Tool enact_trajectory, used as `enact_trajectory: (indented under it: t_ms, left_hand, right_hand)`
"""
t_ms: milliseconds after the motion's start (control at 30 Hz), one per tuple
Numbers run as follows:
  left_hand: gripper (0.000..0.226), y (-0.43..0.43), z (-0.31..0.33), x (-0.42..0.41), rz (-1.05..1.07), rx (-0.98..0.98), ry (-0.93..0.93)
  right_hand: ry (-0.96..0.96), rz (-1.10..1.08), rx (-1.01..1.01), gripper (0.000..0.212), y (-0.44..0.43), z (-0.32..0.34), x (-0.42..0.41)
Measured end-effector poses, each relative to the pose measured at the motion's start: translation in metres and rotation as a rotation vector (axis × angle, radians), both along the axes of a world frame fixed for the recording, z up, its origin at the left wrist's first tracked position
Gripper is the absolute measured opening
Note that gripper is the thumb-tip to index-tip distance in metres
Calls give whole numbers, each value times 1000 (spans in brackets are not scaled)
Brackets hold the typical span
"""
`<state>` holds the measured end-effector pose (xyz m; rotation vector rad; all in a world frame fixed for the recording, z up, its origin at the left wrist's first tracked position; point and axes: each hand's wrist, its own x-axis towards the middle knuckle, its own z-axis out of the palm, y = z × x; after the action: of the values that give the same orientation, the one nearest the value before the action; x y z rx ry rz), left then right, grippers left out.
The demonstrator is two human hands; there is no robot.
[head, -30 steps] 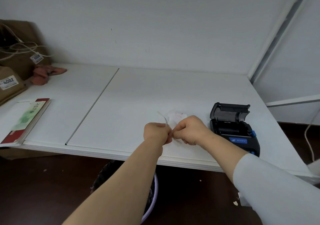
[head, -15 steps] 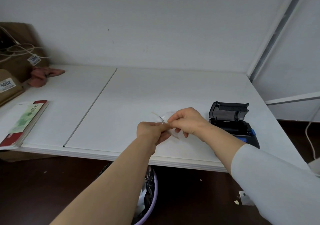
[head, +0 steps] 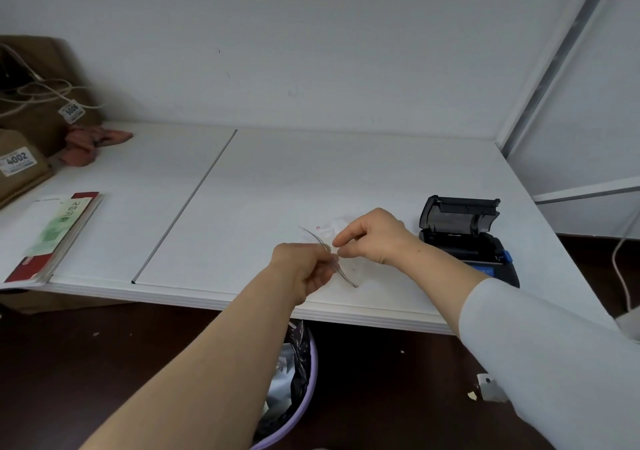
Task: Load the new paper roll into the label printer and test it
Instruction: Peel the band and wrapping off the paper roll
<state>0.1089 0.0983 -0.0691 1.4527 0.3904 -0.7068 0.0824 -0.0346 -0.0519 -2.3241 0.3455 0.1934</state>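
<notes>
The black label printer (head: 465, 245) sits at the right of the white table (head: 277, 179) with its lid raised and its paper bay showing. Just left of it, my left hand (head: 301, 267) pinches a thin, clear curved strip of wrapping film (head: 346, 274) above the table's front edge. My right hand (head: 375, 236) holds its thumb and forefinger closed on the same film, a little above and to the right. A white papery thing with a small red mark (head: 329, 226) lies behind my right hand, mostly hidden; I cannot tell if it is the roll.
A red and green booklet (head: 57, 231) lies at the table's left front. Brown numbered bags (head: 20, 169) and a pink cloth (head: 91, 143) sit at the back left. A purple-rimmed waste bin (head: 294, 387) stands under the table edge. A cable (head: 620, 262) hangs at the right.
My hands, pressed together a second ago, have drawn slightly apart. The right hand has risen and its fingers have loosened around the film. The printer has not moved.
</notes>
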Motion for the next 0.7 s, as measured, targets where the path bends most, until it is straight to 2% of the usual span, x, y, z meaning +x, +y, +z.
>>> enact_trajectory:
  t_ms: [200, 567, 700]
  left_hand:
    - [12, -2, 4, 4, 8, -47, -29]
    - [15, -5, 1, 10, 105, 30, -46]
    - [16, -3, 2, 8, 57, -93, -32]
  right_hand:
    - [12, 37, 35, 20, 2, 2, 6]
    - [35, 16, 153, 27, -2, 9, 9]
    - [32, -19, 177, 26, -4, 9, 10]
